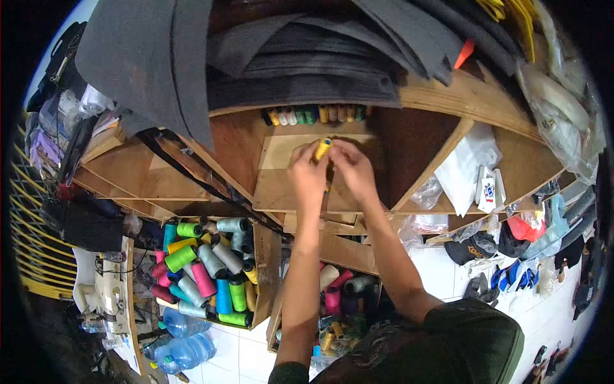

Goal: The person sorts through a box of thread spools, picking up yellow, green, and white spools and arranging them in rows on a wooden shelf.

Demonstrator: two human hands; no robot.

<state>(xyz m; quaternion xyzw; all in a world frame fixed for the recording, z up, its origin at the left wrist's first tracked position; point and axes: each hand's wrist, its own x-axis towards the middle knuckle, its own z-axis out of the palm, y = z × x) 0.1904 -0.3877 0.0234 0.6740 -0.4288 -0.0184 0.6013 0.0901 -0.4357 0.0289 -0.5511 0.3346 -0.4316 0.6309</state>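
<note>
Inside the wooden shelf compartment (pixel 281 191), my left hand (pixel 307 171) is closed around a small yellow thread spool (pixel 323 149), tilted with its dark-cored end up. Right beside it, my right hand (pixel 355 171) has its fingers drawn together, fingertips close to the spool's side. What those fingers pinch, if anything, is too small to make out. Behind both hands, a row of small thread spools (pixel 290 117) in yellow, white, green and brown stands along the back of the compartment. Another bit of yellow shows low between my wrists, mostly hidden.
Folded grey fabric (pixel 307 70) overhangs the shelf top. Below left, a cardboard box (pixel 265 272) holds many large colored thread cones; a second box (pixel 348 253) with cones sits under my forearms. Blue-tinted water bottles (pixel 185 352) lie on the white tiled floor. Plastic bags (pixel 470 166) fill the right compartment.
</note>
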